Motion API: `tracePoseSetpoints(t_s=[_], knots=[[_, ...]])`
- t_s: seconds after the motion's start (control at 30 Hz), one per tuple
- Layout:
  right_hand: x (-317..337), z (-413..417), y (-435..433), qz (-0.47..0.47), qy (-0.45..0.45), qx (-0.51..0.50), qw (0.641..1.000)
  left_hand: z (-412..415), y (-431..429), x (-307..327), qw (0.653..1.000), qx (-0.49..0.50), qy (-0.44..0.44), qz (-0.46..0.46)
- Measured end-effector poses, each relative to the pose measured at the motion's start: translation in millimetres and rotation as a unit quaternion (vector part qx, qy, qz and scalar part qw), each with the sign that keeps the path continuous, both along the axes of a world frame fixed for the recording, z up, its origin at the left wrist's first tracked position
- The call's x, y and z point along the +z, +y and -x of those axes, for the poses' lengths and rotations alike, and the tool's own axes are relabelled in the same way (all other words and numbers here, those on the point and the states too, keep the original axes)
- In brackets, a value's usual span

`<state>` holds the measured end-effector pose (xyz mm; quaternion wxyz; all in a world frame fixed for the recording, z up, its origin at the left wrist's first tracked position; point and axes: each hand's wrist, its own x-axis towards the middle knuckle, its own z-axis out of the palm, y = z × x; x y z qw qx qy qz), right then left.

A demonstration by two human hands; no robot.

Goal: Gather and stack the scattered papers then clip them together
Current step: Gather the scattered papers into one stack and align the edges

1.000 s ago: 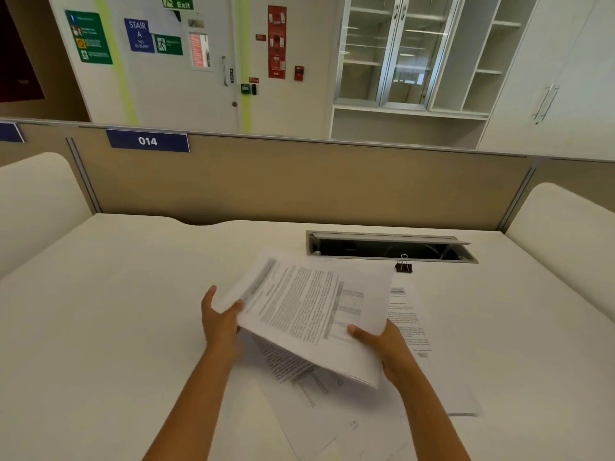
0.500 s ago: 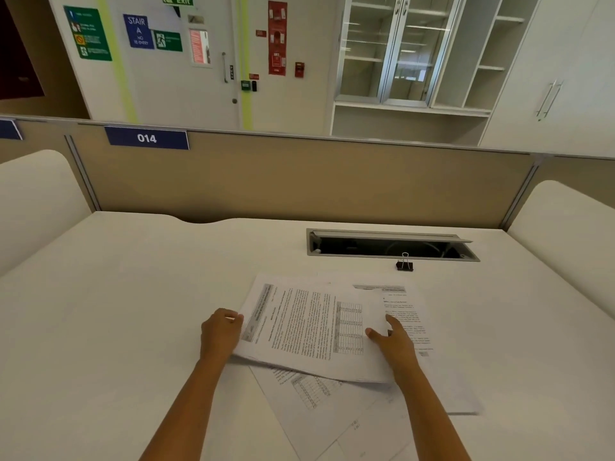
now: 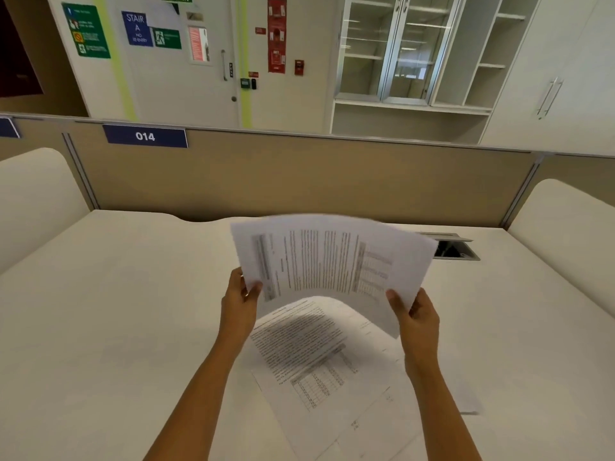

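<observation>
count of items at the desk

hands: two, left hand (image 3: 239, 304) and right hand (image 3: 417, 319). held papers (image 3: 332, 261): one bundle gripped between them; sheet count cannot be told. loose sheets (image 3: 299, 354) on the desk (image 3: 116, 311): at least three, overlapping toward the near edge; exact number unclear. cable hatch (image 3: 456, 249) near the far right corner: one. blue number plates (image 3: 145, 136): two, one cut off at left.
</observation>
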<state>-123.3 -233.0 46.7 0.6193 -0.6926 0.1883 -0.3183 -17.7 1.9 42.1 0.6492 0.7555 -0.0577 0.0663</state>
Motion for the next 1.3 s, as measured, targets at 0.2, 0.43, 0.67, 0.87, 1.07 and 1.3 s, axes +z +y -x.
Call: tracePoseSetpoints(t_s=[0.2, 0.43, 0.67, 0.87, 1.07, 1.3], knots=[[-21.5, 0.7, -2.1, -0.031, 0.062, 0.056, 0.996, -0.1, 2.5, -21.1, 0.998, -0.049, 0.012, -0.035], [-27.1, -0.4, -2.2, -0.048, 0.060, 0.063, 0.995, -0.1, 5.4, -27.7, 0.999, -0.030, 0.013, -0.033], [-29.8, -4.0, -3.5, -0.075, 0.055, 0.053, 0.994, -8.7, 10.8, -40.9, 0.994, -0.016, 0.088, -0.067], [-27.9, -1.2, 17.1, -0.214, 0.028, 0.071, 0.974, -15.1, 12.5, -21.7, 0.924, 0.059, 0.200, 0.321], [-37.7, -11.2, 80.3, -0.344, 0.055, 0.059, 0.936, 9.0, -19.8, -13.4, 0.882, -0.051, 0.289, 0.370], [-27.6, -2.8, 73.9, -0.029, 0.148, 0.099, 0.984, 7.6, -0.5, -22.8, 0.872, -0.063, 0.252, 0.416]])
